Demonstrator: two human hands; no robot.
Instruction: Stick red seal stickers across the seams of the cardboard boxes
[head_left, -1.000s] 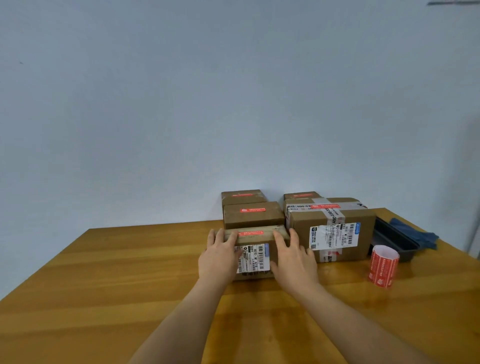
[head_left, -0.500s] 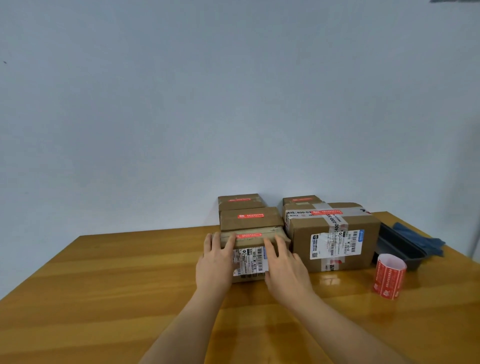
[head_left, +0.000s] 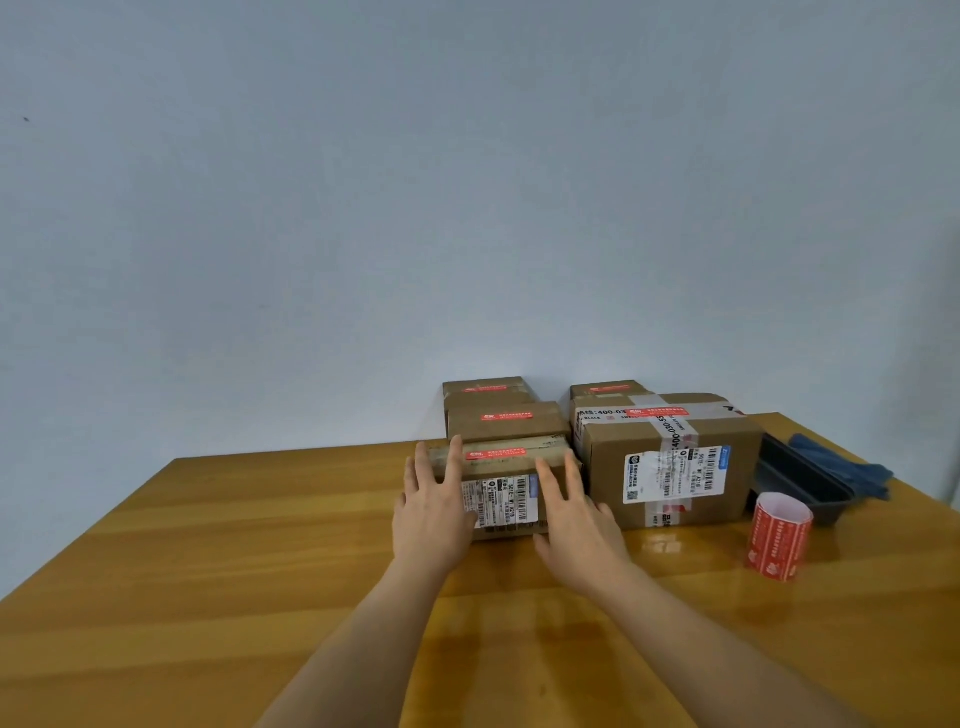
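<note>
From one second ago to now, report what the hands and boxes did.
Both hands, left hand and right hand, lie flat with straight fingers against the front box, as before; nothing taken or released. The box, its red seal sticker, the sticker roll and the other boxes kept their places.
</note>
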